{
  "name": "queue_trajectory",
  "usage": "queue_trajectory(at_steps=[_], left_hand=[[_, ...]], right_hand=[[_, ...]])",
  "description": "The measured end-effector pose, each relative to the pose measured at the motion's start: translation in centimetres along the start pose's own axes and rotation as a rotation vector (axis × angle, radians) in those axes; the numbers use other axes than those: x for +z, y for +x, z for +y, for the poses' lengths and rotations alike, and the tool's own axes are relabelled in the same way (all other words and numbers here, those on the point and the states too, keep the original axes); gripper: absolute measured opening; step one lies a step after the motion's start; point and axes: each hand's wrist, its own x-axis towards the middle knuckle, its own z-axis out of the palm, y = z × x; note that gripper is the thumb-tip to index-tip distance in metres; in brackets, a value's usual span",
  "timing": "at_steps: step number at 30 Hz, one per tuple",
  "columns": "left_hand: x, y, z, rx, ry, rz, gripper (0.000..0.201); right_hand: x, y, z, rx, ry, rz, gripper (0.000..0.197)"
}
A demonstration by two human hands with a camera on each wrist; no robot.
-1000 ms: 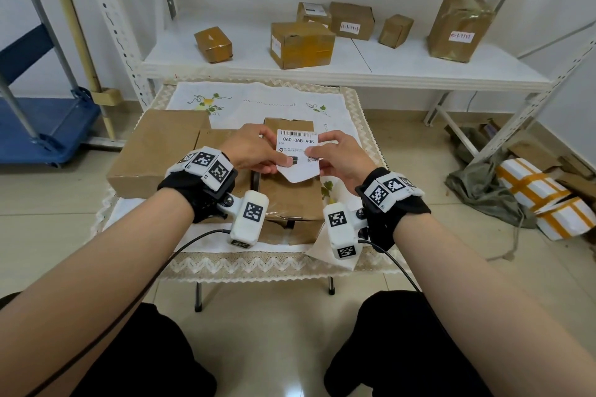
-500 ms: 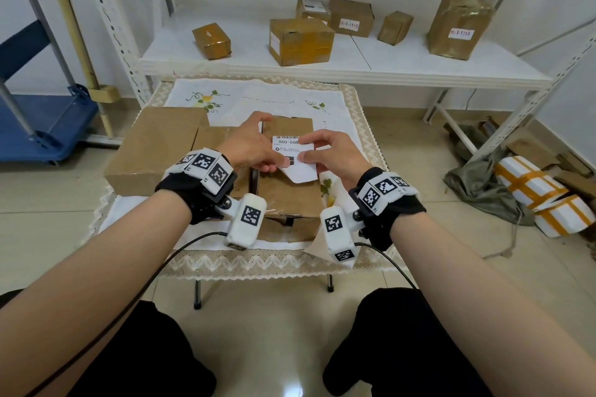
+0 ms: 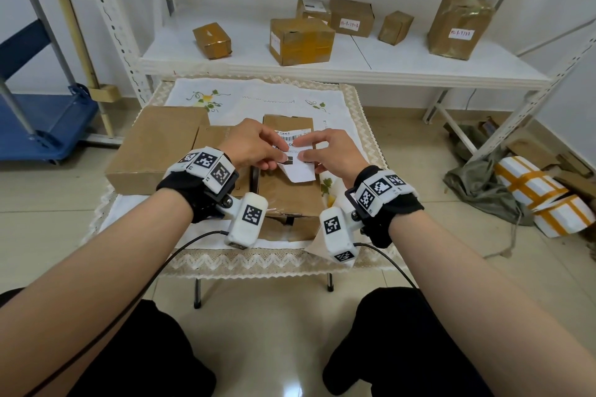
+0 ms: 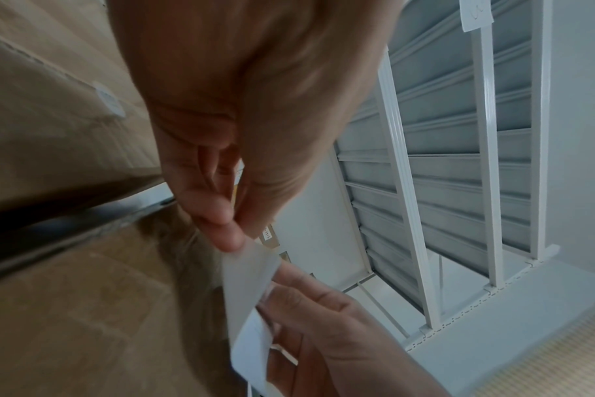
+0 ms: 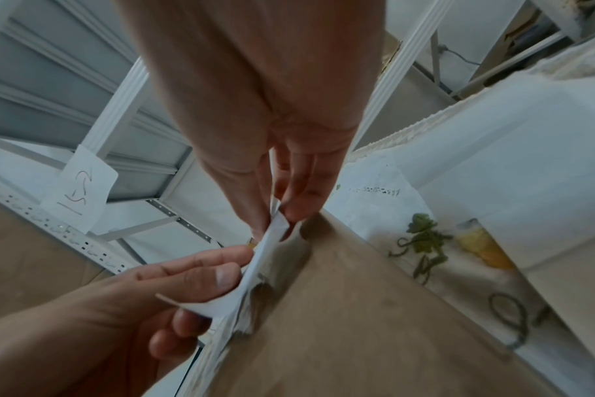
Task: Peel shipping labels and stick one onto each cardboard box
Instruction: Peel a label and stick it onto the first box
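Observation:
A white shipping label [image 3: 298, 167] with a barcode is held low over the top of a brown cardboard box [image 3: 287, 200] in the middle of the small table. My left hand [image 3: 283, 155] pinches the label's left edge and my right hand [image 3: 302, 153] pinches its right edge. The left wrist view shows my left hand [image 4: 233, 243] nipping a corner of the label [image 4: 250, 292] above the box [image 4: 85, 309]. In the right wrist view, my right hand [image 5: 278, 216] pinches the curled label [image 5: 258, 266] over the box [image 5: 357, 322].
Two more plain boxes, a large one [image 3: 154, 145] and a narrower one [image 3: 216, 138], lie left of the middle box. The table has a lace-edged cloth [image 3: 258, 261]. A white shelf [image 3: 338, 69] behind carries several boxes, some labelled. A blue cart [image 3: 42, 119] stands left; bags lie on the floor right.
The label, held upright facing me a second ago, has come down and forward toward the box top. Both hands moved with it and keep their pinch.

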Motion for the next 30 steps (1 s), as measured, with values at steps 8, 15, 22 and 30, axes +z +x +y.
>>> queue_trajectory(at_steps=[8,15,22,30], left_hand=[[0.3,0.0,0.2,-0.022,0.000,0.019,0.018],[0.0,-0.2,0.2,-0.029,-0.028,0.001,0.025],[0.3,-0.8,0.2,0.015,-0.072,0.005,0.030],[0.1,-0.7,0.3,0.003,-0.065,-0.001,0.030]], right_hand=[[0.1,0.1,0.0,0.020,-0.036,-0.015,0.030],[0.0,0.3,0.0,0.030,-0.031,-0.036,0.034],[0.7,0.9,0.2,0.029,-0.084,0.036,0.025],[1.1,1.1,-0.9,0.027,-0.168,0.052,0.033]])
